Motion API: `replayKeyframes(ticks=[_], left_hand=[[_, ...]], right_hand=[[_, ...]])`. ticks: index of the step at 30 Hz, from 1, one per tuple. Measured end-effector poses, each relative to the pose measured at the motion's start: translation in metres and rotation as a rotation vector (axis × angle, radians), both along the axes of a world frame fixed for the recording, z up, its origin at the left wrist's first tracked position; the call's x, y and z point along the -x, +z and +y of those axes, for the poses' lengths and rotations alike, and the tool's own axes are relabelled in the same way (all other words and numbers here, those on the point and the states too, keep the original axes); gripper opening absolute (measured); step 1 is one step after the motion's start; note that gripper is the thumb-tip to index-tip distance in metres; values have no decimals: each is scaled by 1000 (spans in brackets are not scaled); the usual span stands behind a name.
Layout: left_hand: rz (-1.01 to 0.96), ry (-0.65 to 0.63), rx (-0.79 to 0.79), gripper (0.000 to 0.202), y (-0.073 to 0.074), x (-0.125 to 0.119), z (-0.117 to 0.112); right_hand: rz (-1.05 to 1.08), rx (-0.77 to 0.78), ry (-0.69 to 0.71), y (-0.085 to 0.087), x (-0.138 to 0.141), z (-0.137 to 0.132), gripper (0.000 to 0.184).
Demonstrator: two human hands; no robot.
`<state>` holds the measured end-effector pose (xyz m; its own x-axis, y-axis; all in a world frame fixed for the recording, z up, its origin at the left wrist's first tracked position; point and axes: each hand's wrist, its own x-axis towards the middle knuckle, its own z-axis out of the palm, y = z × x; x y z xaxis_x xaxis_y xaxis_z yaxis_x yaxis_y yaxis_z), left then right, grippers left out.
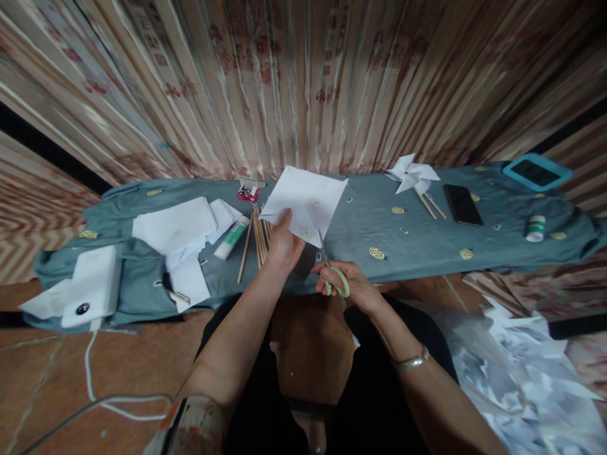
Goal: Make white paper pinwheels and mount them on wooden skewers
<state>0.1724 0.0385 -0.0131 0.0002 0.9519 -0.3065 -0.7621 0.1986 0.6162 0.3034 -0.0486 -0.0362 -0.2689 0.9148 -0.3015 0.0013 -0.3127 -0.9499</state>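
My left hand (283, 243) pinches the lower edge of a white square paper (306, 201) and holds it up over the blue-grey cloth (408, 221). My right hand (348, 284) grips green-handled scissors (334, 275), whose blades point up into the paper's lower corner. A bundle of thin wooden sticks (258, 237) lies just left of my left hand. A finished white paper pinwheel (412, 174) on a stick rests farther right on the cloth.
On the cloth lie a stack of white sheets (177, 227), a glue tube (231, 239), a small red box (248, 189), a black phone (462, 204), a blue-cased tablet (537, 170), a green-banded roll (535, 227) and a white device (92, 284) with a cable. Paper scraps (526, 366) cover the floor at right.
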Motion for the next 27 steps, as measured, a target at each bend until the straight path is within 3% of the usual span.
replayKeyframes(ticks=[12,27], left_hand=[[10,-2,10,27,1,-2,-2],[-116,14,-39,44,-10,1,3]], right_hand=[[4,16,-8,1,-1,1,51],[20,2,-39,0,0,1,43]])
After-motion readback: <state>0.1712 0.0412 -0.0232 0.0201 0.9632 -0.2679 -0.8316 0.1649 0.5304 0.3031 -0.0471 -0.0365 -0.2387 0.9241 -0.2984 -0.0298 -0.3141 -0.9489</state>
